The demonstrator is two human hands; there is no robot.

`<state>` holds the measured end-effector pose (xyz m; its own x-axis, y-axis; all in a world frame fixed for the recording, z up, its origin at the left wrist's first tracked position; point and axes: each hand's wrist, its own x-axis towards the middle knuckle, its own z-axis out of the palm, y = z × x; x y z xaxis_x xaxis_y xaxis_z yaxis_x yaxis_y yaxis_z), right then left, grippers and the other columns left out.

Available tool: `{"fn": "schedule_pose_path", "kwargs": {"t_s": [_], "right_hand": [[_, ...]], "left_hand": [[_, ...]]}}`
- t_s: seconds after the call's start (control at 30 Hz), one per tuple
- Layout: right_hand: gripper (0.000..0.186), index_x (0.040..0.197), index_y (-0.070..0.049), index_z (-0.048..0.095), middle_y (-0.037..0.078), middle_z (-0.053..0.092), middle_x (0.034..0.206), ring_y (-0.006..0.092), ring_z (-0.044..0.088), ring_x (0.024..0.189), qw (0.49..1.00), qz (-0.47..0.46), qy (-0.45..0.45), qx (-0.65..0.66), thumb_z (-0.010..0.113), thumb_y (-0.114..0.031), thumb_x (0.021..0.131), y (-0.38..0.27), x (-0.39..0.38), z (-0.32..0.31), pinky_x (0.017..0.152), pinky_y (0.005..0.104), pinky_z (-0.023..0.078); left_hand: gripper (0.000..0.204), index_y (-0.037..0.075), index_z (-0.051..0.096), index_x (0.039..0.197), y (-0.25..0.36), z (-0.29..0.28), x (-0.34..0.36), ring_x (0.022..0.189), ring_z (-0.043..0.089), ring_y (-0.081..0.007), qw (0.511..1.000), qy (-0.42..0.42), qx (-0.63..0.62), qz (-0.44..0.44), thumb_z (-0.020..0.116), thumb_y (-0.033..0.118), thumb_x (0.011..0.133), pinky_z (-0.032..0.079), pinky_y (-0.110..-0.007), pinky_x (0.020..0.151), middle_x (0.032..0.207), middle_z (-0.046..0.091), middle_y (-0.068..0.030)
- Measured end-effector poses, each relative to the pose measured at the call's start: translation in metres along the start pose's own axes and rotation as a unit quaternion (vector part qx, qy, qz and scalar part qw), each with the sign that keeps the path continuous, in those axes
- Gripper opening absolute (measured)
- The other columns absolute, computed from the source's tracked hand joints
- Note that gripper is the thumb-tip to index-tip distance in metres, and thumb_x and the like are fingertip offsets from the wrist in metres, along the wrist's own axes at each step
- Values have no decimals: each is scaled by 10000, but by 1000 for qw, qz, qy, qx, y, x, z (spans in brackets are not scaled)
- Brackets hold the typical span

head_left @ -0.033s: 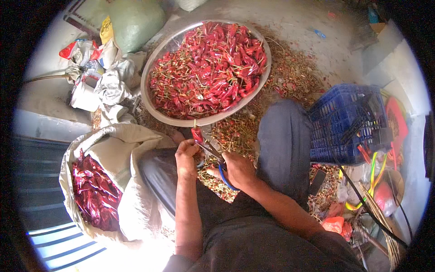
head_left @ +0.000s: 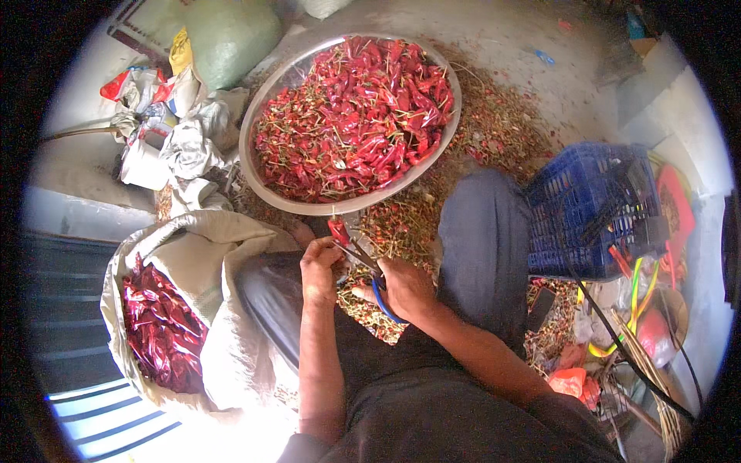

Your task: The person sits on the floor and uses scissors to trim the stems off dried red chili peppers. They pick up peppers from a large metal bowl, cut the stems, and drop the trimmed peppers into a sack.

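Between the fingers of my left hand is a dried red chilli, held up with its pale stem pointing away from me. My right hand is closed round scissors with blue handles. Their blades lie across beside the chilli, close to my left fingertips; whether they touch it I cannot tell. Just beyond my hands stands a wide metal basin, heaped with red chillies and their stems. At my left, an open white woven sack holds darker red chillies.
A blue plastic crate stands beyond my right knee. Chilli stems and scraps litter the floor. Crumpled bags and a large green sack lie at the far left; thin sticks and an orange bag are at the right.
The chilli in my left hand has shifted very slightly. Otherwise the hands and the scissors stay almost as they were.
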<state>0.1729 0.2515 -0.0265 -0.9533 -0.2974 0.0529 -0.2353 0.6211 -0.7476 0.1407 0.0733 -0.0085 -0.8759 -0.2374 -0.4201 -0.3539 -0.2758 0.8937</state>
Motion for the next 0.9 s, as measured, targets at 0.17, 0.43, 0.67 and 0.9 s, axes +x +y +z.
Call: {"fn": "schedule_pose_path", "kwargs": {"t_s": [0.17,0.43,0.67,0.9], "right_hand": [[632,907,-3,584,204,615,709,394,631,680,997,40,-29,-63,668,-610,753,-7,-1,-12,627,487,487],[589,892,-18,588,188,625,704,381,644,686,992,42,-34,-110,687,-581,746,-9,0,-17,623,490,493],[619,969,-19,613,194,619,759,382,633,729,991,15,-51,-125,719,-571,709,-10,-5,-21,659,484,490],[644,1023,-5,615,222,605,825,386,613,801,994,-3,-3,-112,732,-551,703,-8,-9,-29,712,485,478]], "left_hand": [[220,-39,583,1045,0,3,-8,656,590,-147,997,-64,52,-6,573,67,853,467,-256,568,837,632,-66],[240,-4,644,1098,3,-2,-4,572,454,-59,989,58,81,105,642,140,907,350,-206,493,716,588,8],[158,48,690,1016,-3,-7,0,611,474,-41,981,52,160,93,684,116,874,387,-201,548,725,611,40],[165,0,706,913,-2,-6,1,560,448,-45,970,69,202,119,708,146,836,370,-215,517,642,575,41]]}}
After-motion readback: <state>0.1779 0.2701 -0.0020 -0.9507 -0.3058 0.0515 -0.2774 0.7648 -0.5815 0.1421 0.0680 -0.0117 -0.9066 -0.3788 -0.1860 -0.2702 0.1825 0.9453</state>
